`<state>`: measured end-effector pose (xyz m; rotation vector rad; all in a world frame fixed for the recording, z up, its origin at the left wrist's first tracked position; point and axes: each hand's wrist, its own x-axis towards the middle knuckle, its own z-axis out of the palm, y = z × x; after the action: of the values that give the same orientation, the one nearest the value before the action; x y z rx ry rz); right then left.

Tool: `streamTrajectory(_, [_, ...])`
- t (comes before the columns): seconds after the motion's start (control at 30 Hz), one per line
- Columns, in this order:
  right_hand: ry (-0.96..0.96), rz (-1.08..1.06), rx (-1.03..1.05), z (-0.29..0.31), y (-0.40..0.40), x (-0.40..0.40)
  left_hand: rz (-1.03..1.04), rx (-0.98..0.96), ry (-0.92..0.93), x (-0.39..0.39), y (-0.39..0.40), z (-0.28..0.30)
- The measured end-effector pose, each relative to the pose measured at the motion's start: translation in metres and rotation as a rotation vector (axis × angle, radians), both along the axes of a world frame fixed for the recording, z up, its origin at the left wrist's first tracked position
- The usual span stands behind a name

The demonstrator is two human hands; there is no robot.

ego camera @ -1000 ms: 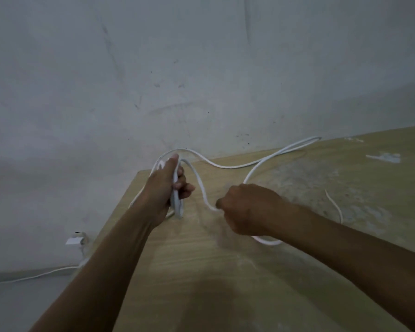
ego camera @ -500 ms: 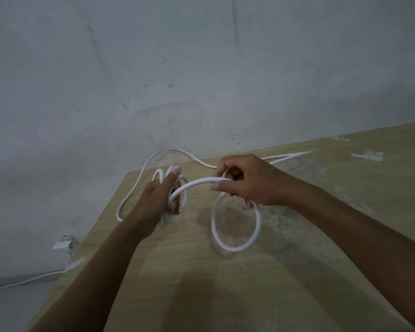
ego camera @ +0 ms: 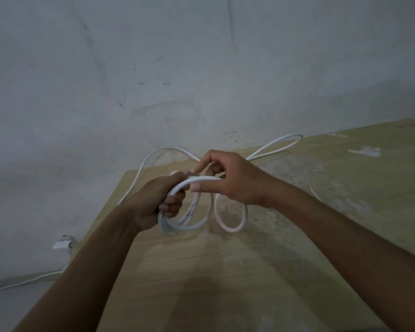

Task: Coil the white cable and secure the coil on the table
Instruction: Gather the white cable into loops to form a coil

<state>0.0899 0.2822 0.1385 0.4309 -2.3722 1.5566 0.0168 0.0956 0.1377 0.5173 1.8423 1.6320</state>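
Note:
The white cable (ego camera: 230,226) hangs in loops above the wooden table (ego camera: 225,271). My left hand (ego camera: 158,200) is closed around a bundle of several coils that droop below the fist. My right hand (ego camera: 233,180) pinches a fresh loop between thumb and fingers and holds it against the left fist; that loop hangs down to the right of the bundle. The rest of the cable trails back along the table to a bend (ego camera: 295,137) near the wall, and another stretch arcs over the table's far left corner.
A grey wall stands right behind the table. A white plug or adapter (ego camera: 62,244) and a cord lie on the floor at the lower left. Pale scuffs and a white scrap (ego camera: 364,150) mark the table at the right.
My right hand has lifted a new loop from the table and carried it left to the left fist. The coil bundle in the left hand now hangs lower and looks fuller.

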Motion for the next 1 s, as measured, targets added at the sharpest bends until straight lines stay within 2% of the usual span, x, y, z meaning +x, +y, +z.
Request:
streamTrajectory(0.07, [-0.136, 0.113, -0.075, -0.002, 0.013, 0.006, 0.007, 0.022, -0.006, -0.003, -0.009, -0.001])
streamTrajectory(0.13, [-0.163, 0.103, -0.104, -0.012, 0.020, 0.008, 0.006, -0.022, 0.008, -0.002, -0.012, -0.003])
streamTrajectory(0.23, [0.044, -0.067, -0.048, -0.026, 0.018, -0.003, -0.056, -0.067, -0.026, 0.004, -0.009, -0.005])
streamTrajectory(0.3, [0.187, -0.145, 0.054, -0.027, 0.012, -0.015, -0.160, 0.021, -0.161, 0.004, -0.006, -0.007])
streamTrajectory(0.4, [0.344, -0.196, 0.201, -0.029, 0.011, -0.024, -0.447, 0.310, -0.495, -0.004, -0.007, -0.006])
streamTrajectory(0.47, [0.281, -0.202, 0.275, -0.039, 0.010, -0.021, -0.533, 0.387, -0.560, -0.011, -0.008, -0.003])
streamTrajectory(0.53, [0.096, -0.136, 0.166, -0.046, 0.007, -0.016, -0.584, 0.388, -0.546, -0.012, -0.006, -0.001])
streamTrajectory(0.6, [-0.100, -0.019, -0.043, -0.048, 0.006, -0.015, -0.613, 0.397, -0.554, -0.008, -0.005, 0.000])
streamTrajectory(0.67, [-0.199, 0.028, -0.145, -0.048, 0.004, -0.016, -0.621, 0.411, -0.591, -0.006, -0.005, -0.002])
streamTrajectory(0.8, [-0.105, -0.042, -0.054, -0.047, -0.003, -0.019, -0.596, 0.414, -0.587, -0.009, -0.008, -0.006])
streamTrajectory(1.0, [-0.006, -0.020, 0.128, -0.046, 0.002, -0.026, -0.245, 0.211, -0.292, -0.003, -0.012, -0.008])
